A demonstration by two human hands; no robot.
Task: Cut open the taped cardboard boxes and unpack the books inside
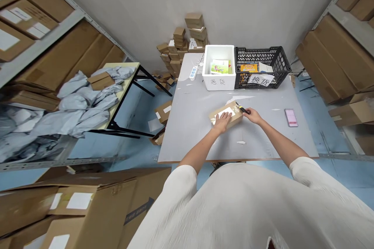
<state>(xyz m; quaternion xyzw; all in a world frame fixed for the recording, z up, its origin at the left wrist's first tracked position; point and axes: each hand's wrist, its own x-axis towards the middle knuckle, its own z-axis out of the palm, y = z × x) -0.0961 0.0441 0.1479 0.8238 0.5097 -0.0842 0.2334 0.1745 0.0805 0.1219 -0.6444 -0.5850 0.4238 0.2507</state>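
Note:
A small brown cardboard box (pixel 232 121) with a white label lies at a slant on the grey table (pixel 187 124). My left hand (pixel 222 121) rests flat on its top, fingers spread over the label. In my right hand (pixel 252 116), closed round its handle, is a black and yellow utility knife (pixel 243 109). The knife's front end is at the box's upper right corner; whether the blade touches the cardboard is too small to tell.
Behind the box stand a white foam bin (pixel 219 83) and a black crate (pixel 280 72), both holding books. A power strip (pixel 193 72) lies left, a phone (pixel 291 118) right. Grey parcels (pixel 78 101) cover a side table. Cartons (pixel 111 206) stand at lower left.

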